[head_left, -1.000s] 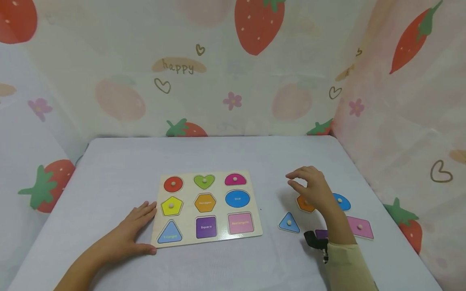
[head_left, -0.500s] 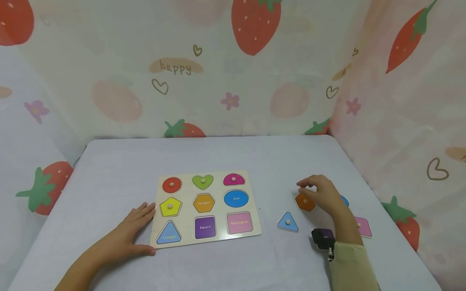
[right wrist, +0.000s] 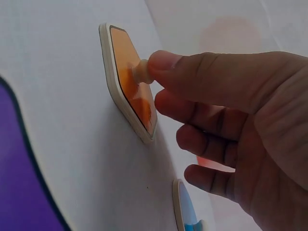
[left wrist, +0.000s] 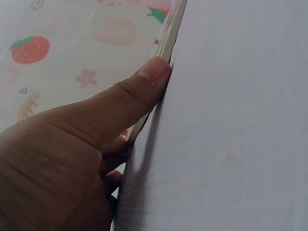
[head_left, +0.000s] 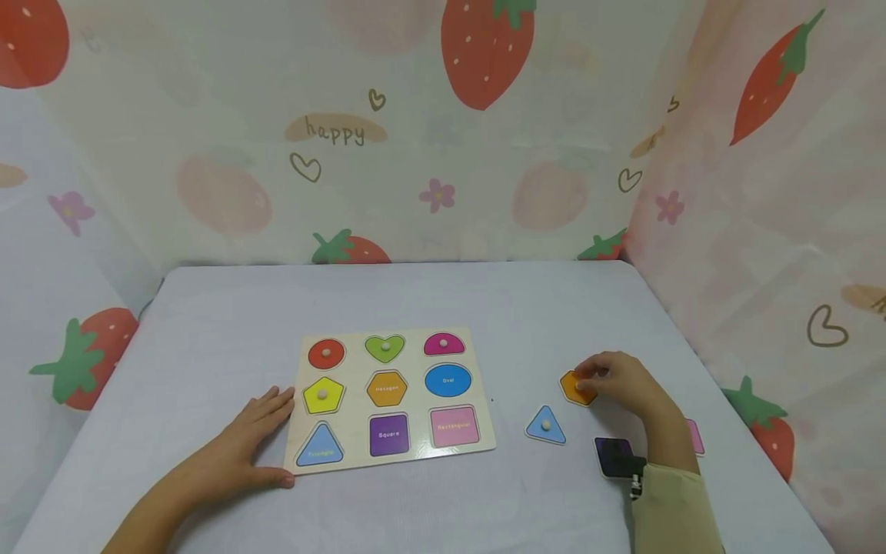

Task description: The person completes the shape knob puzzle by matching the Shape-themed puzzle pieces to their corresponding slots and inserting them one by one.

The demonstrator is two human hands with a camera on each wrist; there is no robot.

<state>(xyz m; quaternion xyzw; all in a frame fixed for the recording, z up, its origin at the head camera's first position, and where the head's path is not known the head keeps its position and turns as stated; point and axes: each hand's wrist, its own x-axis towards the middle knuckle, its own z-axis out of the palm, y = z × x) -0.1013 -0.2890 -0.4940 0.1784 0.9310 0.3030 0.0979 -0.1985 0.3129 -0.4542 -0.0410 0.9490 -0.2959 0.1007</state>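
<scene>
Your right hand (head_left: 619,381) is down on the orange hexagon piece (head_left: 574,387), thumb and forefinger curled in on its little peg (right wrist: 140,70). The wrist view shows the thumb tip against the peg; whether the pinch has closed from the far side you can't tell from here. The piece lies flat on the counter (head_left: 443,300), at about 9 o'clock from your knuckles, right under the fingertips. No long axis to worry about: six even sides.

Its home, the orange hexagon slot (head_left: 387,388), sits mid-board, off at 9 o'clock from the piece, with bare counter between. Your right hand is by far the nearer one.

Your left hand (head_left: 238,446) lies flat, fingers straight, thumb pressed along the puzzle board (head_left: 484,438) at its left edge, steadying it.

Around the right hand: blue triangle piece (head_left: 546,426) at 7 o'clock, purple square piece (head_left: 613,456) at 6 o'clock by the sleeve (head_left: 667,508), and a pink piece (head_left: 695,436) peeking out behind the wrist. Strawberry-print curtains (head_left: 443,138) close in the counter on three sides.
</scene>
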